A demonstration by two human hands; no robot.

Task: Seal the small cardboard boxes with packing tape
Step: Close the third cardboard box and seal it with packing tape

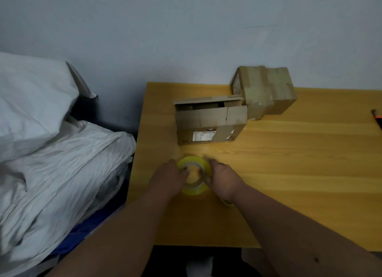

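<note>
Wooden table [289,173]: both hands, left hand [167,180], right hand [222,178], grip tape roll [194,176]; open box [210,121] at 12. I'd judge it light, floppy; hold sides.

Orange-handled tool [377,119] cut off at right edge, label print on open box [210,123] unreadable, fingertips blurred

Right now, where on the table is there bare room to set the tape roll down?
Bare wood runs right of the right hand, below the sealed box, up to the orange-handled tool. Crowded: the open box touches the sealed one, just beyond the tape roll and left hand.
</note>
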